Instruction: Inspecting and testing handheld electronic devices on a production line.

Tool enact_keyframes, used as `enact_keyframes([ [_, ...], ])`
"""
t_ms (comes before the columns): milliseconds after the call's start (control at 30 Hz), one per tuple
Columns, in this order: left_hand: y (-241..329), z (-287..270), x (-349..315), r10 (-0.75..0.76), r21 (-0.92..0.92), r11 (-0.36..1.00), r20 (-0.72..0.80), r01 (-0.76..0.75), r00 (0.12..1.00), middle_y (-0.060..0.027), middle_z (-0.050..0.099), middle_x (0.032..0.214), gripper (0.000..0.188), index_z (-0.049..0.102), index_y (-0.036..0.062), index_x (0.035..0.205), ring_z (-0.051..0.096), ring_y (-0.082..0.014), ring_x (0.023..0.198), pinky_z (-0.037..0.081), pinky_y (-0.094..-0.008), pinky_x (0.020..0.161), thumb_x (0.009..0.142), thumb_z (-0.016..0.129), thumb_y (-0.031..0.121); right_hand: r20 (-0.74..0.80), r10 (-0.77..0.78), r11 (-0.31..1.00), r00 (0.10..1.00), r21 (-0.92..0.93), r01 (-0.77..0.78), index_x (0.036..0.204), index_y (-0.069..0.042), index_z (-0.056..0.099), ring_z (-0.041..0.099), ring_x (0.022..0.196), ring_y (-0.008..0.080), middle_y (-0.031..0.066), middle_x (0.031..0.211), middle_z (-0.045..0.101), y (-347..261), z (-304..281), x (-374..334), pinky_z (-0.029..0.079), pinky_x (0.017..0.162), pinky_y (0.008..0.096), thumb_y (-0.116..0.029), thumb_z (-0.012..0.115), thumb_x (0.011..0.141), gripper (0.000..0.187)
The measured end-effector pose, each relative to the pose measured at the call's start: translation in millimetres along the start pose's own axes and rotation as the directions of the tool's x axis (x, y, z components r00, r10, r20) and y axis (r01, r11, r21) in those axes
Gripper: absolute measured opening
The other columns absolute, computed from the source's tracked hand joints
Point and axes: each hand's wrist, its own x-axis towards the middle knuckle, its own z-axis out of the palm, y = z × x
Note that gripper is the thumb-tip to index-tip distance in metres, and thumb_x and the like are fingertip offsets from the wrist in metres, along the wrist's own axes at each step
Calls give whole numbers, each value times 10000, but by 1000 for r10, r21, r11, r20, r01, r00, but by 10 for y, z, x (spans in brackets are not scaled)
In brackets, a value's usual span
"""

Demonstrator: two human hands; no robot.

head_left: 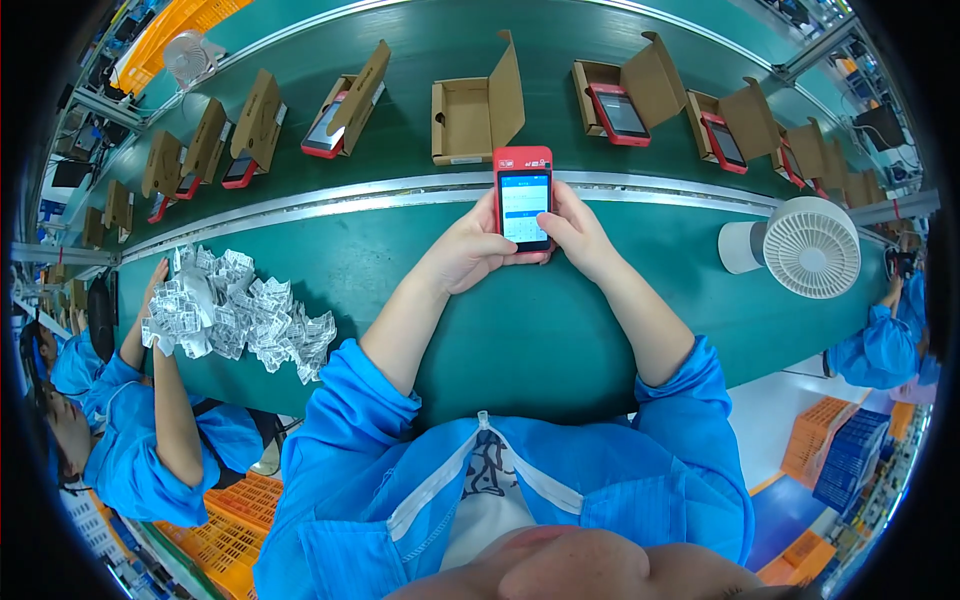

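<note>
A red handheld payment terminal (524,208) is held upright between both hands over the green bench, its lit screen facing me. My left hand (470,245) grips its left side, with the thumb near the screen's lower edge. Around its right side closes my right hand (580,232), the thumb on the lower right of the screen. Just beyond stands an open cardboard box (462,118) with nothing visible inside. To its right, another open box (598,75) has a red terminal (622,114) leaning out of it.
More open boxes with red terminals line the belt (400,160) beyond a metal rail (380,192). Crumpled printed paper slips (235,305) are heaped on the left. A white fan (805,248) stands at right. Co-workers in blue sit on both sides; orange crates (818,440) stand below.
</note>
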Motion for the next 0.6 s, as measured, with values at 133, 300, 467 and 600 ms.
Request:
enact_keyframes([
  [133, -42, -27, 23, 20, 13, 1000, 18, -20, 1000, -125, 409, 1385, 814, 197, 157, 1465, 485, -313, 1239, 445, -526, 1009, 751, 458, -134, -33, -21, 1000, 999, -18, 20, 1341, 18, 350, 602, 945, 171, 140, 1186, 544, 34, 19, 15, 521, 728, 289, -164, 498, 924, 479],
  [300, -54, -60, 15, 18, 26, 1000, 27, -18, 999, -125, 411, 1381, 806, 188, 149, 1463, 491, -298, 1237, 448, -511, 1011, 757, 461, -131, -82, 17, 999, 997, -45, -21, 1213, 14, 474, 594, 979, 169, 120, 1124, 588, 40, 31, 33, 475, 866, 315, -195, 507, 944, 342],
  [467, -33, -36, 14, 10, 28, 1000, 9, -10, 1000, -119, 415, 1370, 837, 151, 160, 1479, 511, -278, 1212, 478, -477, 988, 764, 463, -141, -113, -42, 996, 993, -79, 33, 1145, 10, 518, 585, 973, 155, 106, 1043, 621, 91, 49, 54, 480, 841, 312, -252, 520, 951, 326],
  [600, -41, -43, 7, -2, 19, 1000, -7, 2, 1000, -120, 412, 1374, 827, 152, 157, 1478, 511, -275, 1215, 481, -474, 985, 769, 457, -139, -113, -67, 997, 991, -38, 63, 1144, 12, 520, 586, 961, 153, 106, 1040, 621, 124, 35, 58, 482, 823, 304, -273, 518, 954, 342],
])
